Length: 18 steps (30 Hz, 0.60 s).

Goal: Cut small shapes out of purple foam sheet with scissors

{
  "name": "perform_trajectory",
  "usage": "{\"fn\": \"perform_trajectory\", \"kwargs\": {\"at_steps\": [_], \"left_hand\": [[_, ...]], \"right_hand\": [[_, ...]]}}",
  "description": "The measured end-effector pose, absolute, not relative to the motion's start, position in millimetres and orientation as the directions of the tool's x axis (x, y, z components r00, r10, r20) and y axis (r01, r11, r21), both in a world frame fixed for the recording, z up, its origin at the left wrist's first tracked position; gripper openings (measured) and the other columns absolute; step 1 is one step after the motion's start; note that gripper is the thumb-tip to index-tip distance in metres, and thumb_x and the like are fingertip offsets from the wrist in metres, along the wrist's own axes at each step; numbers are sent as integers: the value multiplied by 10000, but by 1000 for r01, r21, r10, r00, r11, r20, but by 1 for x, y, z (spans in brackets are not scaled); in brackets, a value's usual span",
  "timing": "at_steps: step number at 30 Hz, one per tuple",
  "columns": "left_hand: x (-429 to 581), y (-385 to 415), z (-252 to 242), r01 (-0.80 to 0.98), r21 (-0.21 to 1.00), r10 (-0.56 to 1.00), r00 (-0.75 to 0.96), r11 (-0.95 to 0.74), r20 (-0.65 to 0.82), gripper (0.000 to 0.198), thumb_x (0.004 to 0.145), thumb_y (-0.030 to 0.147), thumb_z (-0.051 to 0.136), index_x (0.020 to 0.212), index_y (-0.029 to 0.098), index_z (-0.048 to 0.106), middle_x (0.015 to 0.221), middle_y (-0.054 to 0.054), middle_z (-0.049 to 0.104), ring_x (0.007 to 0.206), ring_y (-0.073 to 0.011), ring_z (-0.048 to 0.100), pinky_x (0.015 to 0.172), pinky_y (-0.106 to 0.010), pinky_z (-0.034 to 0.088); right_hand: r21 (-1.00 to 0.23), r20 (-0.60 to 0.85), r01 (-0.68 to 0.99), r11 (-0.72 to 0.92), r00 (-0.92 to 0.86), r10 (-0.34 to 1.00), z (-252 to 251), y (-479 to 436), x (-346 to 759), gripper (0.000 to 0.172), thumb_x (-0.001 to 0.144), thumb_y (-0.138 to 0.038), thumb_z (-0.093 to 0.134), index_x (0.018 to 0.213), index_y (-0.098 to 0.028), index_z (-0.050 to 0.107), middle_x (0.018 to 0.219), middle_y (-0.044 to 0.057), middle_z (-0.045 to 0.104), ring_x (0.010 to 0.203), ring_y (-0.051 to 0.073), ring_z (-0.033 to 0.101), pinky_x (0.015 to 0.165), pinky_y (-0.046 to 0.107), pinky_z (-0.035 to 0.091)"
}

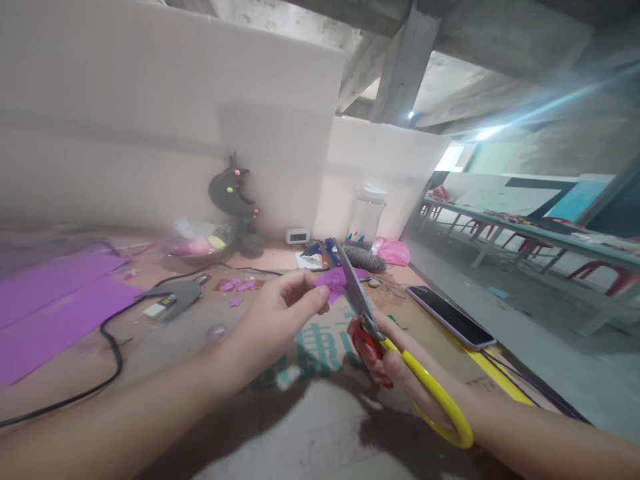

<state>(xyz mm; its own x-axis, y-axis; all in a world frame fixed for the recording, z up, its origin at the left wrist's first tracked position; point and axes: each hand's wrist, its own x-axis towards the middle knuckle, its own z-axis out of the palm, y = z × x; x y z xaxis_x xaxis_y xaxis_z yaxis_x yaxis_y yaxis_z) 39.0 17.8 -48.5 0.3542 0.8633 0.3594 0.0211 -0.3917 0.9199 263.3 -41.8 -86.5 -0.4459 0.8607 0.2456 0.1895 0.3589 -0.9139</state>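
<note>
Between the thumb and fingers of my left hand (285, 303) is a small piece of purple paper (333, 283) with a shape outlined on it. My right hand (385, 353) grips scissors (357, 293) with one yellow and one red handle. The blades point up and away, alongside the paper's right edge; whether they touch it I cannot tell. Small purple cut-outs (245, 287) lie on the table beyond my left wrist. Larger purple sheets (65, 307) rest at the far left.
A black cable (117, 360) winds across the left side. Behind stand a dark moon-shaped stand (225, 193), a small digital clock (298, 236) and a clear jar (367, 217). Grey yarn (366, 259) and a pink bag (393, 251) sit nearby. A phone (450, 315) lies along the right edge.
</note>
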Motion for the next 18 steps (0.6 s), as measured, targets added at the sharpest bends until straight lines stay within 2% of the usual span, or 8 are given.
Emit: {"fn": "perform_trajectory", "kwargs": {"at_steps": [5,8,18], "left_hand": [[37,20,-44,-3,903,857,314,-429,409,200,889,345,588,770,186,614,743,21,615,766,-143,601,743,-264,475],[37,20,-41,-10,896,851,307,-445,426,203,899,348,588,788,181,620,754,23,613,775,-134,602,749,-254,480],[35,18,-37,-3,884,842,302,-468,447,194,894,328,589,791,169,632,749,16,619,760,-129,606,728,-241,500]], "right_hand": [[-933,202,182,311,-451,869,-84,-42,262,616,897,-764,485,1186,-221,507,849,-2,416,637,115,296,514,228,257],[-938,186,182,294,-451,873,-82,-42,261,618,879,-776,502,1170,-231,517,887,10,431,671,123,327,540,234,275],[-938,171,198,283,-446,879,-78,-44,258,625,879,-785,490,1142,-219,504,834,-13,405,623,104,288,515,225,264]]}}
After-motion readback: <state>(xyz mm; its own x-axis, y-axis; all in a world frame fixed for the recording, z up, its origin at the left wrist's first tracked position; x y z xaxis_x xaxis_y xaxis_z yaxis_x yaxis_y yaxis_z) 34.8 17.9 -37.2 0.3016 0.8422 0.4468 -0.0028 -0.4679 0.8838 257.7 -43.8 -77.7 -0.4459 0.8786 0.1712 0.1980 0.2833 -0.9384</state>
